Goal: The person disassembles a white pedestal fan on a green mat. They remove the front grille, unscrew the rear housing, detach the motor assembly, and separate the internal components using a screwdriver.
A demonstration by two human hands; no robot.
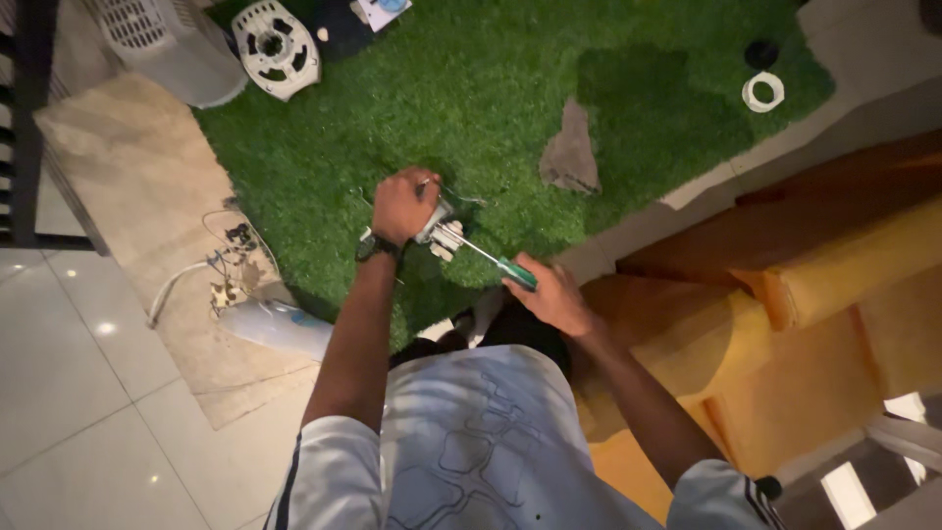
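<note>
My left hand [400, 204] is closed over a small metal motor-like part [439, 232] resting on the green artificial grass mat [491, 88]. A dark watch sits on that wrist. My right hand [554, 294] grips a screwdriver [496, 261] with a green handle; its metal shaft points up-left and its tip meets the metal part beside my left hand. The part is mostly hidden under my left fingers.
A white fan guard piece [277, 46] and a white plastic housing [167, 39] lie at the mat's far left. A grey cloth [571, 152], a white ring [762, 91] and a black cap [760, 52] lie on the grass. Loose wires [231, 260] and a white tube [280, 326] lie left. An orange sofa [834, 294] stands right.
</note>
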